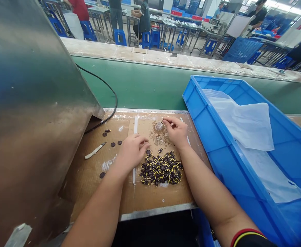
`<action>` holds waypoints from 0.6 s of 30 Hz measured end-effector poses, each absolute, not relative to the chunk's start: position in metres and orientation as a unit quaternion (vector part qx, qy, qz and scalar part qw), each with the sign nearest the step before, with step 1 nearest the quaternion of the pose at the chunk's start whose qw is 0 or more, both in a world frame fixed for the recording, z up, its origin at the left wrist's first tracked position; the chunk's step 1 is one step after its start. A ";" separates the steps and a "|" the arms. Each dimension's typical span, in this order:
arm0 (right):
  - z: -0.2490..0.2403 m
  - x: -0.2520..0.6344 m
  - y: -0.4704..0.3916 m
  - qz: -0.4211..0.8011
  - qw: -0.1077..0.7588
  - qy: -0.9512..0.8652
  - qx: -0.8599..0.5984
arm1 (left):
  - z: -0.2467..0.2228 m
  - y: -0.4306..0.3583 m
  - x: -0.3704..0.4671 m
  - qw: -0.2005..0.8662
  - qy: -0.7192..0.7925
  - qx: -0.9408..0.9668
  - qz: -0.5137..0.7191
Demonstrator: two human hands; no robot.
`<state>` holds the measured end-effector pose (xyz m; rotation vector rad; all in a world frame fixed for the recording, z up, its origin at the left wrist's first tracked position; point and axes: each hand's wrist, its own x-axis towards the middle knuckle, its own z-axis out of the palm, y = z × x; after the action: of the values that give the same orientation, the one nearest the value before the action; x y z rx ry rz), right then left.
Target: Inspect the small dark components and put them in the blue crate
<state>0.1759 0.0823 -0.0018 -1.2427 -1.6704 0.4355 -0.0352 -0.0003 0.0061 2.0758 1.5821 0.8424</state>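
Observation:
My right hand (pixel 176 131) is closed in a pinch, with a tiny dark piece (pixel 163 121) just showing at the fingertips. Right beside those fingertips stands a small clear, glassy container (pixel 159 126) on a stained sheet of cardboard (pixel 140 125). My left hand (pixel 132 151) rests low over the board, its fingers loosely bent and a gap between thumb and forefinger. A dark round disc (pixel 148 151) lies close to the left thumb. Below both hands spreads a heap of small black parts with yellow ends (pixel 162 168). One such part (pixel 160 151) lies apart at the heap's top.
A white-handled knife (pixel 96 150) and several dark discs (pixel 113 144) lie to the left. A large metal housing (pixel 37 113) borders the left side, with a black cable (pixel 109 87) behind. A blue crate (pixel 212 137) holding white sheets (pixel 253 127) stands right. People work at tables beyond.

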 end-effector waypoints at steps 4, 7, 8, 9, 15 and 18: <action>-0.002 0.173 0.083 0.143 0.477 -0.714 -0.493 | 0.004 -0.004 -0.030 0.234 0.552 0.772 0.210; -0.003 0.172 0.084 0.128 0.478 -0.729 -0.473 | 0.003 -0.005 -0.030 0.233 0.549 0.779 0.195; -0.003 0.172 0.085 0.124 0.475 -0.734 -0.470 | 0.003 -0.005 -0.030 0.232 0.549 0.779 0.194; -0.003 0.172 0.085 0.121 0.469 -0.738 -0.469 | 0.002 -0.005 -0.030 0.230 0.549 0.780 0.193; -0.003 0.172 0.084 0.104 0.450 -0.750 -0.474 | 0.001 -0.003 -0.032 0.224 0.555 0.777 0.195; -0.003 0.172 0.084 0.096 0.453 -0.752 -0.470 | 0.000 -0.003 -0.032 0.222 0.554 0.776 0.204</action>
<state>0.1718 0.0845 -0.0035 -1.1598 -1.8556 0.2362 -0.0320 -0.0026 0.0002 2.1440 1.5315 0.5640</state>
